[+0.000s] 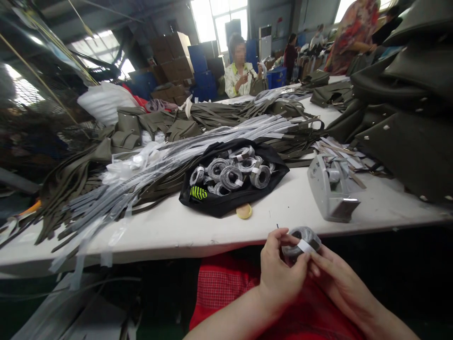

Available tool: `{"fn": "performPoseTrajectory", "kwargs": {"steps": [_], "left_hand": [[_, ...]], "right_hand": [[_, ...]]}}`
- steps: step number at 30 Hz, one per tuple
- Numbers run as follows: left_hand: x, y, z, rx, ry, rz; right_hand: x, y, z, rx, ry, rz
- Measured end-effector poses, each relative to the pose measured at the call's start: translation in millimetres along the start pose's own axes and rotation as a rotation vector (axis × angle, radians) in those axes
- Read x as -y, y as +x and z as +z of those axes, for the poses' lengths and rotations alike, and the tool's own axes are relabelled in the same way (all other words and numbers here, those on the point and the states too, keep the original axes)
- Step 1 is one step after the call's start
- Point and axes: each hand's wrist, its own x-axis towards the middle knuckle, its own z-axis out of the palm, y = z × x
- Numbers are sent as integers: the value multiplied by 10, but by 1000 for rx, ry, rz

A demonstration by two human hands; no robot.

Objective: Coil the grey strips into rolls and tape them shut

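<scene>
Both my hands hold one coiled strap [303, 235] in clear plastic, with a white band around it, just in front of the table's near edge. My left hand [283, 269] wraps around its left side, thumb near the white band. My right hand [329, 267] pinches the coil's right side, its fingertips close to the band. Farther back on the table, a black bag [226, 208] lies spread out with several similar rolled straps [231, 177] in it. A tape dispenser [327, 193] stands to the right of the bag.
Long dark straps [81, 165], many in plastic sleeves, cover the table's left and middle. A yellowish round object [244, 211] lies before the bag. Dark leather-like pieces [406, 141] pile high at right. A co-worker [242, 75] sits across the table, holding something.
</scene>
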Motion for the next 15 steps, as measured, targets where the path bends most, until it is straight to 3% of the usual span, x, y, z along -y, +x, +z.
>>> {"fn": "performPoseTrajectory", "kwargs": {"steps": [6, 11, 15], "left_hand": [[37, -15, -39, -19, 124, 56], [130, -32, -20, 73, 165, 16], [153, -49, -41, 57, 210, 140]], "right_hand": [[-13, -18, -3, 23, 40, 32], [-23, 34, -49, 18, 16, 5], [-24, 67, -37, 16, -12, 4]]}}
